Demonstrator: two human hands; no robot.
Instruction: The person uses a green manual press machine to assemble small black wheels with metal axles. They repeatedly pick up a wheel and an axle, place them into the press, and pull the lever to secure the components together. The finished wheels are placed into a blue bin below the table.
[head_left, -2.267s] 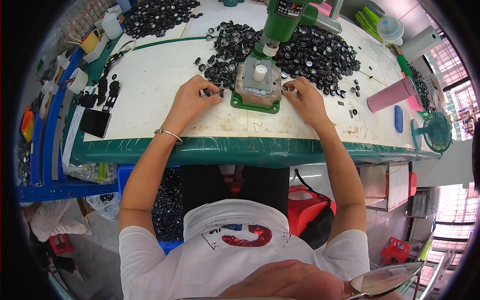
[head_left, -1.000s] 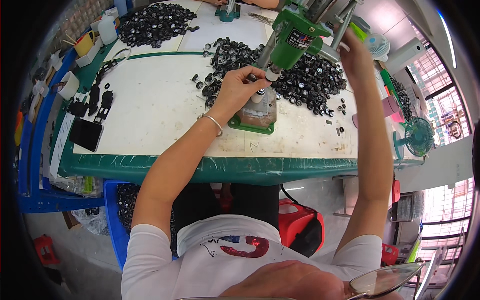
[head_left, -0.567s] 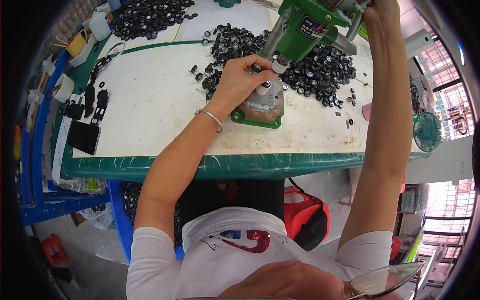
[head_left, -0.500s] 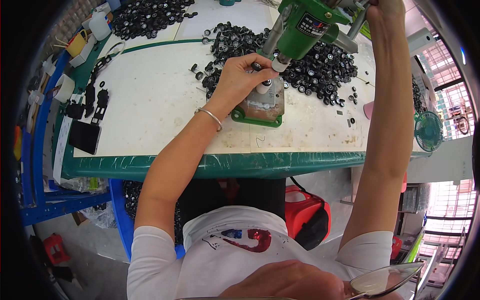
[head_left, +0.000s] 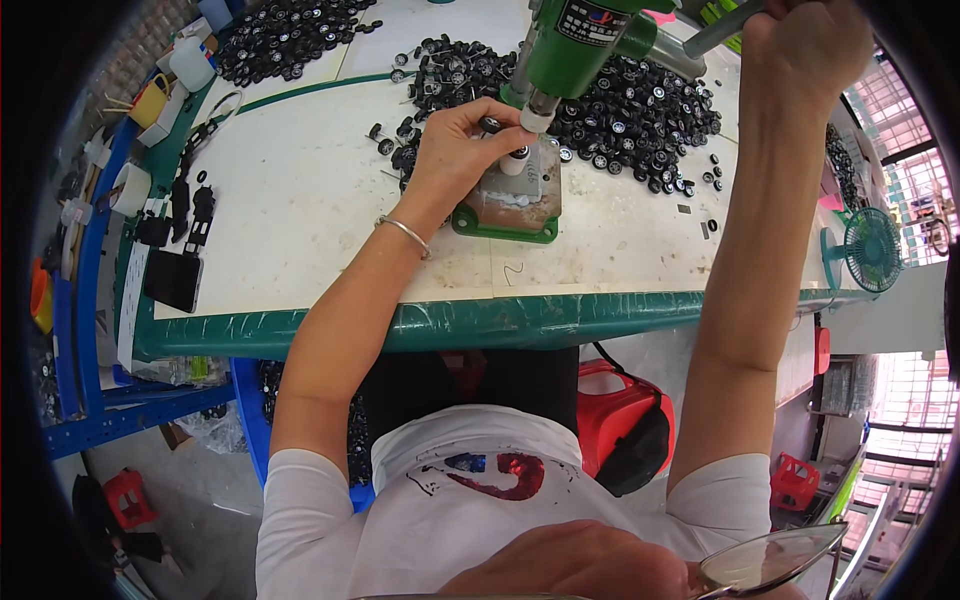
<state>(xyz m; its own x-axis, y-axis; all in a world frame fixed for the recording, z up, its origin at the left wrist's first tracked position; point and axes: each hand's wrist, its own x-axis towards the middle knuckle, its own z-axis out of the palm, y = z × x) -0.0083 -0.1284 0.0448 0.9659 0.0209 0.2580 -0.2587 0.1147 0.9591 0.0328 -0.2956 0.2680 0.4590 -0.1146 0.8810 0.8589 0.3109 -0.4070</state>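
My left hand [head_left: 462, 150] is closed in a pinch on a small black toy wheel [head_left: 491, 125], just under the white tip [head_left: 536, 121] of a green hand press [head_left: 580, 45]. Below the fingers, another wheel [head_left: 519, 152] sits on a white post [head_left: 514, 163] on the press base [head_left: 507, 220]. Whether a thin axle joins the two wheels is hidden by the fingers. At the upper right, my right hand [head_left: 808, 50] is wrapped round the end of the press's metal lever [head_left: 722, 27].
Black wheels lie heaped behind the press [head_left: 630, 115], with another pile [head_left: 285, 40] at the far left. A phone [head_left: 173, 279] and black plastic parts [head_left: 202, 210] lie on the left of the table. A small green fan [head_left: 870, 250] stands at the right edge.
My right hand has swung the lever outward to the right and lower. My left hand keeps its pinch at the press tip. The whole view has shifted slightly.
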